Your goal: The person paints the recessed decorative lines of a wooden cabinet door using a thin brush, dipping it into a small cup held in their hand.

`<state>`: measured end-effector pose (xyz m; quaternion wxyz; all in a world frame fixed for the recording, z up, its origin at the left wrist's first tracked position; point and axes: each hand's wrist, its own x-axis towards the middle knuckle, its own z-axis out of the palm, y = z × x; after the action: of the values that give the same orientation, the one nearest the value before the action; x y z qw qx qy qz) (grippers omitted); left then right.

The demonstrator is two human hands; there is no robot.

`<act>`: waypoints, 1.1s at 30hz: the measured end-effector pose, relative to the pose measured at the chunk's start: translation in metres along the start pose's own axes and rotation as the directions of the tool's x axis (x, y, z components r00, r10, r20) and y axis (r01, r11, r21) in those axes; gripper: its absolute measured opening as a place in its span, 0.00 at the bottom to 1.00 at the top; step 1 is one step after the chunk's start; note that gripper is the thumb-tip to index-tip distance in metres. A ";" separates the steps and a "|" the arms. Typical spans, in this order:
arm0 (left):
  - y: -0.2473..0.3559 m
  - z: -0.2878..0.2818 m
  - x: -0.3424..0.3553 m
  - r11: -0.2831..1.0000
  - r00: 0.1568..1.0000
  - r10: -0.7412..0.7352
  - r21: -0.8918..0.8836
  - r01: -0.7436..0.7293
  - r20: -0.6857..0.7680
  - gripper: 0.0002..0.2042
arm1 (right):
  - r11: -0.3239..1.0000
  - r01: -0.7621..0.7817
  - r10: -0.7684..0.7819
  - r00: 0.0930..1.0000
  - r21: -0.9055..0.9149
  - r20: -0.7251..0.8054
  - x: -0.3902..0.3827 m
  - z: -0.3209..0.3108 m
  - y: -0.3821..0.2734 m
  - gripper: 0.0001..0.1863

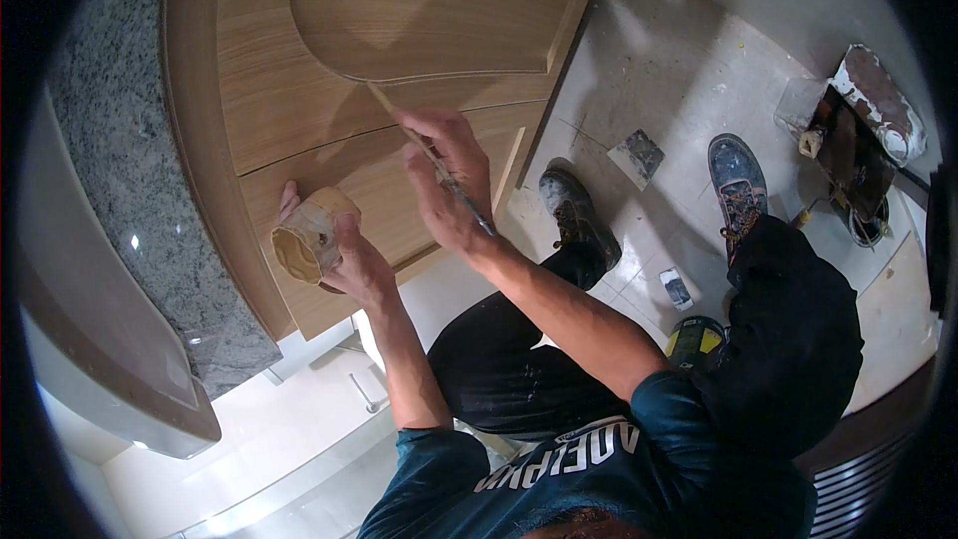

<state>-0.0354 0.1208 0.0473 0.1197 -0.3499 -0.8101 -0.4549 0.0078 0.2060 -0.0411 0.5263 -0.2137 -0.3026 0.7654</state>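
My left hand (361, 268) is closed around a translucent plastic cup (317, 225) smeared with tan paint, its opening tilted toward the lower left. Between the fingers of my right hand (449, 180) is a slim paintbrush (462, 198). Its tan-coated bristles point up and left, at the curved moulding of a wood-grain cabinet door (429, 25); whether they touch the wood I cannot tell. Below that door lies a second wood-grain panel (399, 190), across a dark gap, with the cup held in front of it.
A speckled granite countertop (130, 180) and a white basin (110, 339) run along the left. On the tiled floor (639, 50) are my boots, a scrap sheet (637, 159) and a dark-and-yellow can (696, 339). Paint-stained trays and tools (848, 145) lie at the right.
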 end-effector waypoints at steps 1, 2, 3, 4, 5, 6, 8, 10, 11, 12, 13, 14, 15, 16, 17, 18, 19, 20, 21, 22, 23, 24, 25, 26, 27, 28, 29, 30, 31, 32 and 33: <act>-0.001 0.000 -0.001 1.000 1.000 0.004 0.009 -0.004 0.000 0.32 | 1.000 0.004 -0.004 1.000 -0.017 0.013 0.001 0.002 -0.002 0.15; -0.002 -0.001 -0.001 1.000 1.000 0.009 0.017 -0.009 0.001 0.31 | 0.999 0.009 -0.008 1.000 -0.034 0.027 0.001 0.003 -0.004 0.15; -0.004 -0.001 -0.001 0.999 1.000 0.024 0.021 -0.024 -0.002 0.32 | 0.999 0.014 -0.012 0.999 -0.051 0.040 0.001 0.003 -0.006 0.15; -0.006 -0.003 -0.001 0.999 0.999 0.041 0.027 -0.040 -0.007 0.33 | 0.999 -0.001 0.004 0.999 -0.044 0.055 0.001 0.003 -0.010 0.16; -0.007 -0.005 0.000 0.998 0.999 0.051 0.033 -0.050 -0.010 0.34 | 0.999 -0.017 0.019 0.997 -0.038 0.069 0.002 0.001 -0.014 0.16; -0.008 -0.006 0.000 0.997 0.998 0.060 0.038 -0.060 -0.014 0.34 | 0.999 -0.032 0.035 0.996 -0.033 0.085 0.002 0.000 -0.016 0.16; -0.007 -0.004 0.000 0.997 0.998 0.068 0.035 -0.068 -0.012 0.34 | 0.999 -0.039 0.040 0.998 -0.011 0.047 0.004 -0.003 -0.011 0.16; -0.006 -0.002 0.001 0.997 0.997 0.075 0.032 -0.075 -0.010 0.33 | 0.999 -0.038 0.039 0.998 -0.019 0.042 0.004 -0.004 -0.006 0.17; -0.005 -0.001 0.001 0.996 0.997 0.079 0.032 -0.079 -0.007 0.33 | 0.999 -0.034 0.036 0.998 -0.038 0.056 0.004 -0.004 -0.005 0.17; -0.005 -0.001 0.001 0.996 0.997 0.079 0.030 -0.079 -0.005 0.33 | 0.998 -0.030 0.034 0.997 -0.056 0.070 0.004 -0.005 -0.003 0.17; -0.005 -0.001 0.001 0.997 0.997 0.077 0.025 -0.077 -0.006 0.33 | 0.998 -0.030 0.033 0.996 -0.047 0.079 0.005 -0.002 -0.007 0.17; -0.005 -0.002 0.001 0.997 0.997 0.075 0.021 -0.075 -0.006 0.33 | 0.999 -0.030 0.033 0.996 -0.038 0.088 0.005 0.001 -0.011 0.17; -0.005 -0.002 0.000 0.997 0.997 0.072 0.013 -0.072 -0.007 0.33 | 0.999 -0.031 0.033 0.995 -0.028 0.096 0.006 0.003 -0.014 0.17; -0.005 -0.003 0.000 0.998 0.997 0.070 0.005 -0.070 -0.010 0.33 | 1.000 -0.020 0.022 0.996 -0.022 0.085 0.006 0.003 -0.016 0.17; -0.006 -0.003 0.000 0.998 0.998 0.068 -0.002 -0.068 -0.013 0.33 | 1.000 -0.010 0.011 0.997 -0.016 0.074 0.006 0.003 -0.017 0.17; -0.006 -0.004 -0.001 0.997 0.997 0.072 0.003 -0.072 -0.016 0.33 | 1.000 0.000 0.000 0.998 -0.009 0.063 0.006 0.002 -0.017 0.17; -0.006 -0.002 0.000 0.997 0.997 0.076 0.005 -0.076 -0.017 0.33 | 1.000 -0.004 0.004 0.999 -0.003 0.041 0.006 0.001 -0.016 0.16; -0.005 -0.001 0.000 0.997 0.997 0.080 0.007 -0.080 -0.018 0.33 | 1.000 -0.008 0.007 1.000 0.004 0.019 0.007 0.000 -0.014 0.16; -0.005 -0.001 0.000 0.997 0.997 0.079 0.011 -0.078 -0.015 0.33 | 1.000 -0.011 0.011 1.000 0.011 -0.002 0.008 -0.001 -0.011 0.16; -0.006 -0.003 0.000 0.997 0.997 0.078 0.017 -0.077 -0.012 0.33 | 1.000 -0.008 0.008 1.000 0.007 0.000 0.008 -0.001 -0.009 0.16; -0.006 -0.004 0.001 0.997 0.997 0.077 0.024 -0.077 -0.008 0.33 | 1.000 -0.004 0.004 1.000 0.002 0.002 0.009 0.000 -0.007 0.16; -0.005 -0.004 0.001 0.997 0.997 0.071 0.024 -0.071 -0.005 0.33 | 1.000 0.000 0.000 1.000 -0.002 0.004 0.008 0.002 -0.005 0.16; -0.005 -0.005 0.000 0.998 0.998 0.063 0.026 -0.062 -0.004 0.33 | 1.000 -0.009 0.009 1.000 -0.001 0.019 0.008 0.004 -0.008 0.16; -0.006 -0.006 -0.001 0.998 0.999 0.054 0.028 -0.054 -0.003 0.33 | 1.000 -0.017 0.017 0.999 0.000 0.033 0.008 0.008 -0.011 0.16; -0.008 -0.006 -0.001 0.998 0.998 0.057 0.028 -0.057 -0.009 0.33 | 1.000 -0.025 0.025 0.999 0.000 0.048 0.008 0.009 -0.014 0.16; -0.008 -0.005 0.000 0.998 0.998 0.061 0.026 -0.061 -0.015 0.33 | 1.000 -0.007 0.007 0.999 0.007 0.041 0.010 0.010 -0.017 0.16; -0.008 -0.004 0.000 0.998 0.998 0.065 0.024 -0.064 -0.020 0.33 | 1.000 0.011 -0.012 0.999 0.014 0.034 0.012 0.009 -0.019 0.16; -0.008 -0.004 -0.001 0.998 0.998 0.065 0.016 -0.064 -0.016 0.33 | 0.999 0.030 -0.030 0.999 0.020 0.027 0.013 0.009 -0.020 0.16; -0.007 -0.004 0.000 0.998 0.998 0.067 0.008 -0.067 -0.014 0.33 | 1.000 0.024 -0.024 0.999 0.011 0.030 0.014 0.007 -0.020 0.16; -0.006 -0.004 0.000 0.998 0.998 0.069 0.001 -0.069 -0.012 0.33 | 1.000 0.017 -0.017 0.999 0.001 0.033 0.015 0.003 -0.018 0.16; -0.006 -0.004 0.001 0.997 0.997 0.074 -0.009 -0.074 -0.011 0.33 | 1.000 0.011 -0.011 0.999 -0.009 0.036 0.015 0.001 -0.017 0.16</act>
<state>-0.0402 0.1160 0.0460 0.1393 -0.3777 -0.7937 -0.4560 0.0135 0.2244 -0.0289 0.5239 -0.2005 -0.3169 0.7648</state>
